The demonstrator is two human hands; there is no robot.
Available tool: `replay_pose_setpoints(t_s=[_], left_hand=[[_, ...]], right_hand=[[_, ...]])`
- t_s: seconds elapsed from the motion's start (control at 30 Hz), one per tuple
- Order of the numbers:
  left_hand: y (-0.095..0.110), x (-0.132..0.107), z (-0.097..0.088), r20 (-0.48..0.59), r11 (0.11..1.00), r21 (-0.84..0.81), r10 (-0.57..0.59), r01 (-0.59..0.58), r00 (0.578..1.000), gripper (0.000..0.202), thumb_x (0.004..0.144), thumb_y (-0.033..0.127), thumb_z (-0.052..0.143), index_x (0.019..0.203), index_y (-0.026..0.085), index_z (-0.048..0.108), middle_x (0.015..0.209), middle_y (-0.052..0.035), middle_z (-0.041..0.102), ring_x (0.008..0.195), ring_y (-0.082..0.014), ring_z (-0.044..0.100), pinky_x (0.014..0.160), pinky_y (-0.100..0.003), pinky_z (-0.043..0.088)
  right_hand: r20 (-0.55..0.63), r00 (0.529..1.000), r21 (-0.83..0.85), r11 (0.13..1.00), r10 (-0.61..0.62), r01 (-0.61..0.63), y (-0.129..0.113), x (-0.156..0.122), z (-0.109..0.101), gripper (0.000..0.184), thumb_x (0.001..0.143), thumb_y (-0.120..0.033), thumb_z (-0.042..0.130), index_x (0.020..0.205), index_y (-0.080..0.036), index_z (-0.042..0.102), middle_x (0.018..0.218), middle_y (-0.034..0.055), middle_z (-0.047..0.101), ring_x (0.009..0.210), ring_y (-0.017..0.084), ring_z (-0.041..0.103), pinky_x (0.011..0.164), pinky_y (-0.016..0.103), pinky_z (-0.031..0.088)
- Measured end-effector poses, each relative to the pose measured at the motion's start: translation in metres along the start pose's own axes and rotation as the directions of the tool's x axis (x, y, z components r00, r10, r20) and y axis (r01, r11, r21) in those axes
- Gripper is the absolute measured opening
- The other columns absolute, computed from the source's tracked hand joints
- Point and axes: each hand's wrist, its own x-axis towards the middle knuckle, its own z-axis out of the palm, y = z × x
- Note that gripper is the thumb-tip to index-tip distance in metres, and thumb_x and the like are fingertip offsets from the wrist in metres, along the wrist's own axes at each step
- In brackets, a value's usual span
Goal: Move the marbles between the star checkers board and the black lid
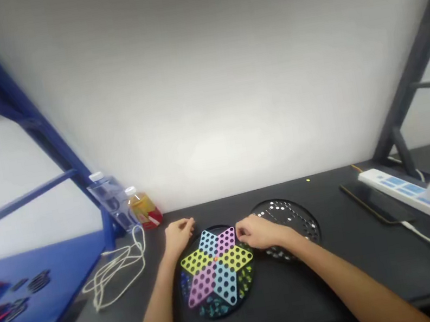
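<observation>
A Chinese checkers board [215, 258] lies on the dark table, with a six-pointed star in blue, pink and yellow full of round holes. In the gaps around the star sit small marbles [215, 307], mostly blue, teal and yellow-green. At the board's upper left edge is my left hand [178, 237], its fingers curled together; anything in them is hidden. My right hand [256, 231] has its fingers pinched by the upper right edge, between the pink and yellow points. What it grips, if anything, is too small to see. One orange spot [215, 258] shows at the star's centre.
Behind my right hand lies a round black board [291, 219] with white dots. A white cable [117, 268], a clear bottle [109, 198] and a yellow drink bottle [143, 209] are at left. A phone [374, 203] and power strip [414, 196] lie at right. Blue frame bars [33, 125] rise at left.
</observation>
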Motion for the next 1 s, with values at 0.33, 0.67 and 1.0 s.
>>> replay_pose_setpoints(t_s=[0.33,0.67,1.0], left_hand=[[-0.001,0.002,0.001,-0.002,0.999,0.03,-0.014,0.014,1.0,0.042,0.079,0.053,0.053,0.079,0.016,0.073,0.06,-0.0018,0.068,0.055,-0.0171,0.063,0.056,-0.025,0.046],[0.004,0.0,-0.001,0.016,0.988,0.144,0.06,-0.061,0.998,0.042,0.081,0.052,0.049,0.072,0.018,0.072,0.06,-0.0017,0.068,0.057,-0.0178,0.062,0.058,-0.025,0.043],[0.003,0.002,-0.002,0.038,0.964,0.234,0.118,-0.124,0.992,0.042,0.084,0.049,0.047,0.075,0.018,0.073,0.063,-0.0032,0.07,0.062,-0.0193,0.062,0.06,-0.026,0.041]], right_hand=[[0.046,0.954,0.872,0.454,0.296,-0.183,0.004,0.011,0.0,0.049,0.089,-0.064,0.031,0.075,-0.02,0.046,0.057,-0.0055,0.041,0.04,0.007,0.024,0.04,0.021,0.017],[-0.169,0.981,0.004,0.996,0.092,-0.093,-0.01,-0.001,-0.001,0.018,0.074,-0.038,0.069,0.075,-0.02,0.071,0.071,0.0036,0.068,0.071,0.017,0.06,0.065,0.025,0.04],[-0.121,0.984,0.186,0.976,0.132,-0.108,-0.006,0.003,0.005,0.016,0.074,-0.033,0.069,0.078,-0.017,0.07,0.069,0.003,0.066,0.065,0.014,0.058,0.06,0.023,0.04]])
